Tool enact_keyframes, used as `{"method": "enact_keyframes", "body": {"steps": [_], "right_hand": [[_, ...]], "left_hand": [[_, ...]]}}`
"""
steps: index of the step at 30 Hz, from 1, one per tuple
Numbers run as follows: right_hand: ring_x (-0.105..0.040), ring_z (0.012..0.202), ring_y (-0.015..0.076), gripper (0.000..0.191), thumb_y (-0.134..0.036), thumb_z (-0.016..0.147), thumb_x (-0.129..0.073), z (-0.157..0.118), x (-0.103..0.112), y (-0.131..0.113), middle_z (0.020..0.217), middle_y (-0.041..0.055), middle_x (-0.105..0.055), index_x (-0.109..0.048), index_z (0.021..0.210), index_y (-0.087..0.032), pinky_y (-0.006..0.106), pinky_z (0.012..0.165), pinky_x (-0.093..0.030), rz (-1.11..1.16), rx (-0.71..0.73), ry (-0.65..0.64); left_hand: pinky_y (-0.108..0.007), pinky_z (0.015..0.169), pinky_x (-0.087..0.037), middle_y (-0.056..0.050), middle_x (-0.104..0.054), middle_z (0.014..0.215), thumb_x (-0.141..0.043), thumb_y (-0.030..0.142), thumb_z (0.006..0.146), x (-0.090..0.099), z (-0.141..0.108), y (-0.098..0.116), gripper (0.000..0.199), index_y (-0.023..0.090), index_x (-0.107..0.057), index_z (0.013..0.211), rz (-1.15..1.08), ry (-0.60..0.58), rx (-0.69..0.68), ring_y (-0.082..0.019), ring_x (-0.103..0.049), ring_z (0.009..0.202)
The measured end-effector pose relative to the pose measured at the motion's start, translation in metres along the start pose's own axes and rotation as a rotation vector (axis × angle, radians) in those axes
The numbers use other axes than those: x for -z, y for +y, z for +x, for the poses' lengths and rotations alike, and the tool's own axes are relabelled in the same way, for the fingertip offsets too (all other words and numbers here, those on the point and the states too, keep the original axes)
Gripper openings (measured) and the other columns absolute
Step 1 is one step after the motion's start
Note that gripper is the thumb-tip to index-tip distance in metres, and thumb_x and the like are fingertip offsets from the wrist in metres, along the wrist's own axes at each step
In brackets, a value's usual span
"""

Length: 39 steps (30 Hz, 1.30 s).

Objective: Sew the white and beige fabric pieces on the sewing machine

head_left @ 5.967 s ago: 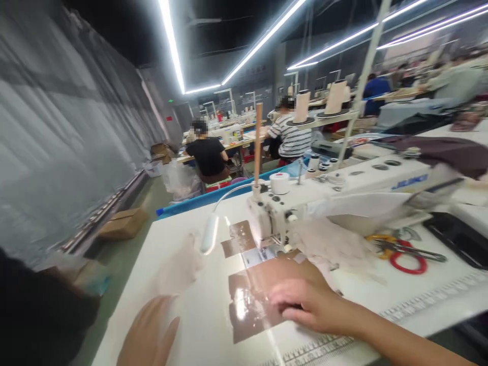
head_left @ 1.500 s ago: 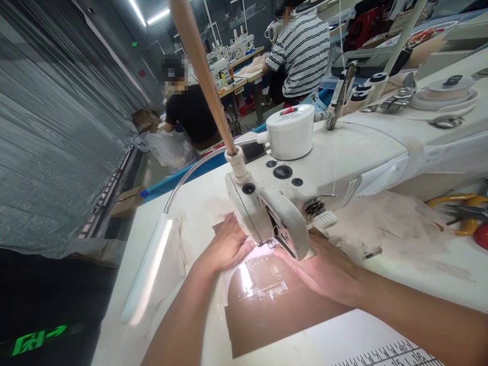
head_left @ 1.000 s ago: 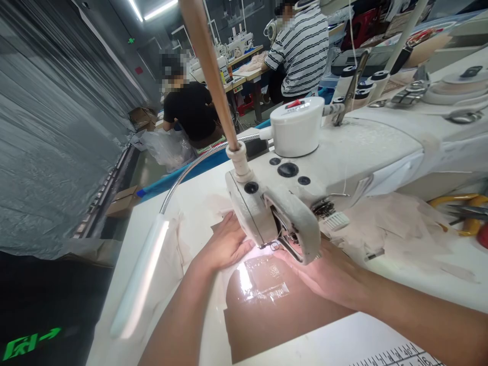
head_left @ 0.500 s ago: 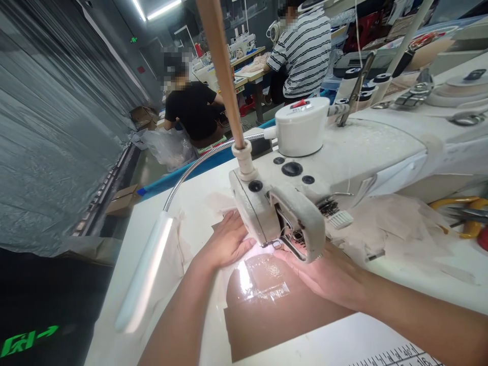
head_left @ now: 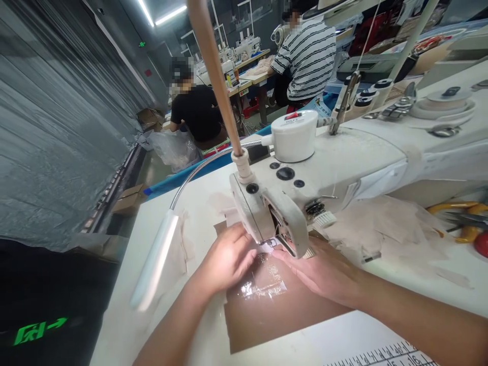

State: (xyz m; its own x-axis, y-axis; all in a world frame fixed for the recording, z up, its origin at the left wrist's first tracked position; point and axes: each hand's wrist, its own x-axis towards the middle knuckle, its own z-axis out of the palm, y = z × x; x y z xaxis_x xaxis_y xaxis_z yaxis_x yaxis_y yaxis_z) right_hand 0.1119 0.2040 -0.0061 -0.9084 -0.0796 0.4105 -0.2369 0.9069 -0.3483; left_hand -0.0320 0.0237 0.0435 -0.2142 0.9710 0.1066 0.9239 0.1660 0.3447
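A white sewing machine stands over a brown sheet with a glossy clear patch on it. My left hand rests on the sheet left of the needle area, its thumb extended and its fingers slightly bent, some tips behind the machine head. On the other side, my right hand lies flat on the sheet, its fingers reaching under the head and partly hidden. Between the hands, the presser foot shows only in part. Pale thin fabric lies behind the head.
A lit lamp on a bendable neck stands at left. Sheer fabric scraps and yellow-handled scissors lie at right. A printed ruler marks the front edge. Two people sit at machines beyond the table.
My left hand has drawn slightly nearer to me, its fingers more bent, now covering part of the glossy patch. My right hand has hardly moved. The camera view has shifted slightly.
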Motion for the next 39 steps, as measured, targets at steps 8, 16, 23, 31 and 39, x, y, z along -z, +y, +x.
{"method": "enact_keyframes", "body": {"steps": [8, 16, 23, 31, 39], "right_hand": [[-0.061, 0.09, 0.021, 0.037, -0.007, 0.085, -0.043, -0.001, 0.0, 0.0, 0.105, 0.0073, -0.066, -0.064, 0.111, -0.023, 0.032, 0.078, -0.047, -0.016, 0.026, -0.01], [-0.06, 0.09, 0.0218, 0.037, -0.005, 0.083, -0.043, -0.003, -0.003, 0.003, 0.102, 0.0092, -0.065, -0.064, 0.11, -0.019, 0.033, 0.075, -0.047, -0.068, 0.054, -0.03], [-0.061, 0.092, 0.0233, 0.037, -0.008, 0.085, -0.043, -0.001, 0.0, 0.002, 0.106, 0.01, -0.065, -0.062, 0.115, -0.018, 0.035, 0.076, -0.047, -0.07, 0.063, -0.031], [-0.062, 0.089, 0.0233, 0.035, -0.008, 0.084, -0.042, -0.001, -0.001, 0.003, 0.104, 0.0096, -0.067, -0.064, 0.108, -0.019, 0.035, 0.073, -0.047, -0.087, 0.071, -0.02], [-0.061, 0.084, 0.0232, 0.034, -0.012, 0.088, -0.037, 0.001, 0.001, 0.002, 0.097, 0.0103, -0.068, -0.066, 0.104, -0.021, 0.034, 0.068, -0.046, -0.064, 0.06, -0.013]], "left_hand": [[-0.049, 0.088, -0.046, -0.016, -0.062, 0.111, -0.044, 0.035, 0.092, -0.034, -0.012, 0.018, 0.032, 0.014, -0.061, 0.111, 0.069, 0.021, 0.003, -0.031, -0.055, 0.101], [-0.048, 0.088, -0.045, -0.016, -0.062, 0.109, -0.044, 0.038, 0.092, -0.038, -0.01, 0.016, 0.033, 0.015, -0.063, 0.103, 0.04, 0.028, 0.024, -0.032, -0.055, 0.103], [-0.046, 0.085, -0.045, -0.014, -0.062, 0.107, -0.045, 0.037, 0.09, -0.035, -0.009, 0.015, 0.028, 0.017, -0.064, 0.099, 0.024, 0.039, -0.003, -0.03, -0.055, 0.101], [-0.046, 0.092, -0.043, -0.013, -0.057, 0.123, -0.046, 0.04, 0.091, -0.031, -0.008, 0.009, 0.034, 0.019, -0.061, 0.113, -0.006, -0.005, -0.017, -0.031, -0.052, 0.109], [-0.046, 0.098, -0.041, -0.014, -0.057, 0.126, -0.049, 0.043, 0.089, -0.027, -0.007, 0.003, 0.041, 0.019, -0.058, 0.122, -0.022, -0.012, -0.03, -0.031, -0.049, 0.117]]}}
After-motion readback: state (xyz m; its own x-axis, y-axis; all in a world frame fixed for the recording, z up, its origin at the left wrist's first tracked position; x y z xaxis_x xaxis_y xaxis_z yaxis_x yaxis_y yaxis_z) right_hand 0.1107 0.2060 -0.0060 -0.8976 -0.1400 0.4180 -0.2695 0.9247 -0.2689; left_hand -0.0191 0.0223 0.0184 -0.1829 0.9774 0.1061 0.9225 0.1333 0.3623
